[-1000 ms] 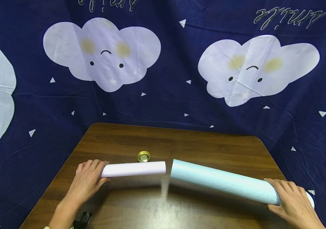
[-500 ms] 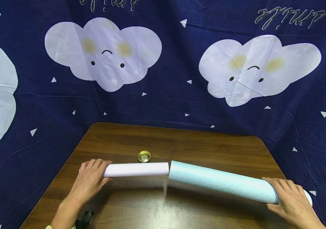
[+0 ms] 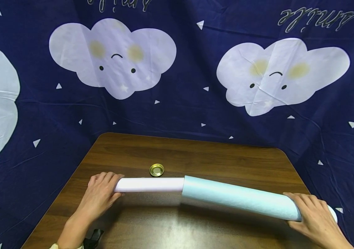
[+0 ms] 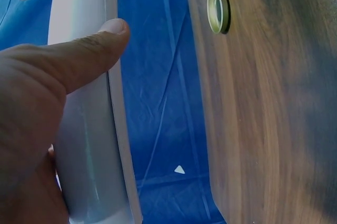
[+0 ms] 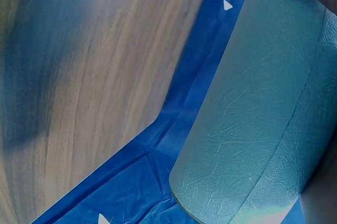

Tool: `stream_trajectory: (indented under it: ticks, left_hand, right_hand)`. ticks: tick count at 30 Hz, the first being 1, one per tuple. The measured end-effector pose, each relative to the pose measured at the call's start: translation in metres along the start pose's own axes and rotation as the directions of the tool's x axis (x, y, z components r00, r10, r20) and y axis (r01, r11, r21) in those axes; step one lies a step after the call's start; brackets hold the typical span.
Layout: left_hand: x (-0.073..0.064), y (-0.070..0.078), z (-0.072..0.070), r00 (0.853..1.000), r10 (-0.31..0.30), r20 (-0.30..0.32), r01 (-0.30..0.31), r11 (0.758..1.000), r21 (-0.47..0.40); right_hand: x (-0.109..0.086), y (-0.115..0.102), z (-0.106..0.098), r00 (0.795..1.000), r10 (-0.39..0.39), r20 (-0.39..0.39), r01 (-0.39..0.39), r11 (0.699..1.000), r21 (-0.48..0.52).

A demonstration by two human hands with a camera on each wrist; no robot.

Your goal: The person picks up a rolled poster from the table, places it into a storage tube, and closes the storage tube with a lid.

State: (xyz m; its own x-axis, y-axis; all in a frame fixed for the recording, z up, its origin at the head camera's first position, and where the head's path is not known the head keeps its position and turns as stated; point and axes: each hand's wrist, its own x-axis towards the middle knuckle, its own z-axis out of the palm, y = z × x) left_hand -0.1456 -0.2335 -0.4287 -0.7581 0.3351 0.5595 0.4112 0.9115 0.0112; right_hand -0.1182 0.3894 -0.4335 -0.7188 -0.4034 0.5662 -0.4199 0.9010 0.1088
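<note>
My left hand [image 3: 99, 194] grips a white roll [image 3: 150, 184] near its left end, the roll lying level above the table. In the left wrist view a long straight edge runs down the roll [image 4: 87, 124], and the thumb [image 4: 97, 50] lies across it. My right hand [image 3: 313, 214] holds a light blue tube [image 3: 239, 197] near its right end. The tube slants down to the right; a white end shows beyond the hand. Its textured surface [image 5: 247, 108] has a lengthwise seam. The roll's right end meets the tube's left end, which hides the roll's tip.
A shallow round gold lid [image 3: 156, 169] lies on the brown wooden table [image 3: 201, 152], behind the roll. A dark blue cloth [image 3: 192, 69] with clouds hangs behind the table. A black object [image 3: 93, 238] shows beside my left wrist.
The gap between the white roll and the blue tube has closed. The left hand has moved slightly right with the roll, the right hand slightly left with the tube.
</note>
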Motion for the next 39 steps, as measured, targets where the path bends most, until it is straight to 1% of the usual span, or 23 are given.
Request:
stream_trajectory:
  ticks: [7,12,20,31,39]
  left_hand:
    - [0.001,0.001,0.000,1.000,0.014,0.003,-0.014,1.000,0.006]
    - [0.002,0.003,0.001,1.000,0.016,0.009,-0.016,1.000,0.010]
    - [0.007,0.009,0.003,1.000,0.014,0.027,-0.014,1.000,0.011]
    - [0.011,0.018,0.007,0.999,0.034,0.010,-0.034,0.999,0.025]
    - [0.015,0.023,0.009,0.999,0.025,0.025,-0.026,1.000,0.014]
  right_hand:
    - [0.002,-0.001,0.001,1.000,-0.020,-0.016,0.020,1.000,-0.003]
    - [0.005,-0.003,0.002,1.000,-0.028,-0.013,0.028,1.000,0.002]
    - [0.009,-0.006,0.005,0.999,-0.035,-0.006,0.035,0.999,-0.006]
    - [0.013,-0.009,0.008,0.999,-0.039,-0.009,0.039,0.999,-0.012]
    - [0.017,-0.011,0.011,0.998,-0.062,-0.022,0.062,0.998,-0.006]
